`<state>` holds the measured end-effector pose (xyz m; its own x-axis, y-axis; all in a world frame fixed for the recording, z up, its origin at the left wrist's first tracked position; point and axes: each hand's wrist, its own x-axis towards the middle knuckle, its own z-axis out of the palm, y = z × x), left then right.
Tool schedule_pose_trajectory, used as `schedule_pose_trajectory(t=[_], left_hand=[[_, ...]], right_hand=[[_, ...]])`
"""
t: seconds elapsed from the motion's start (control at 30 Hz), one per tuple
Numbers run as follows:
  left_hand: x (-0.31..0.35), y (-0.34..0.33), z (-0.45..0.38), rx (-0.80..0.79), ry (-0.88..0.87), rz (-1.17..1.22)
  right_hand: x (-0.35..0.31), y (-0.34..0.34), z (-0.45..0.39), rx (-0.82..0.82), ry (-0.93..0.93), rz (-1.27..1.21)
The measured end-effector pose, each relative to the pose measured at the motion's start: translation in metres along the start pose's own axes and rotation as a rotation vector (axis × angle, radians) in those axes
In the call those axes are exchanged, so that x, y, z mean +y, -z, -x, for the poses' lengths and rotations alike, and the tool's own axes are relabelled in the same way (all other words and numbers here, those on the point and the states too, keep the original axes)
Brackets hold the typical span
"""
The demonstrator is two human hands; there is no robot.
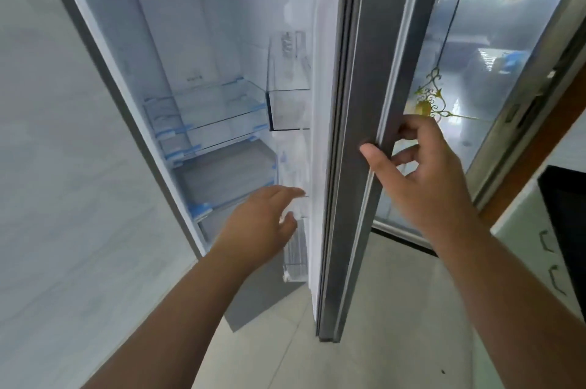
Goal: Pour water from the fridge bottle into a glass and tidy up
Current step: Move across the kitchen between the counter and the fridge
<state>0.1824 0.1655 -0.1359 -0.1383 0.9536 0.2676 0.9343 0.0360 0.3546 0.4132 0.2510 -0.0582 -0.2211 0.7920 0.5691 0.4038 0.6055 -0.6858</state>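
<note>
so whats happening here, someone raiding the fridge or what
A person stands at an open fridge. Their right hand grips the edge of the fridge door and holds it open. Their left hand reaches in with open fingers toward the door rack, where something clear and pale sits, possibly a bottle, though it is too blurred to tell. The left hand holds nothing yet. The glass shelves inside look bare, and no drinking glass is in view.

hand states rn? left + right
Left hand: open, empty, reaching toward the bottle in the door rack.
Right hand: closed around the edge of the fridge door.
</note>
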Motion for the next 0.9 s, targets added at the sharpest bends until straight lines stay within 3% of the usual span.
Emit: schedule_pose_trajectory(t=[0.13,0.3,0.43,0.57,0.7,0.9], left_hand=[[-0.020,0.035,0.037,0.095,0.015,0.079],[-0.045,0.061,0.055,0.216,0.160,0.287],[-0.067,0.067,0.044,0.214,0.208,0.248],[-0.090,0.074,0.030,0.319,0.392,0.317],[-0.127,0.089,0.011,0.381,0.527,0.270],[-0.183,0.102,-0.015,0.383,0.578,0.172]], right_hand=[[-0.046,-0.054,0.007,-0.052,0.094,0.036],[-0.092,-0.119,0.008,-0.041,0.150,0.136],[-0.109,-0.156,-0.001,-0.113,0.244,0.127],[-0.110,-0.185,-0.021,-0.331,0.289,-0.048],[-0.103,-0.213,-0.048,-0.486,0.358,0.016],[-0.097,-0.252,-0.086,-0.489,0.390,0.193]])
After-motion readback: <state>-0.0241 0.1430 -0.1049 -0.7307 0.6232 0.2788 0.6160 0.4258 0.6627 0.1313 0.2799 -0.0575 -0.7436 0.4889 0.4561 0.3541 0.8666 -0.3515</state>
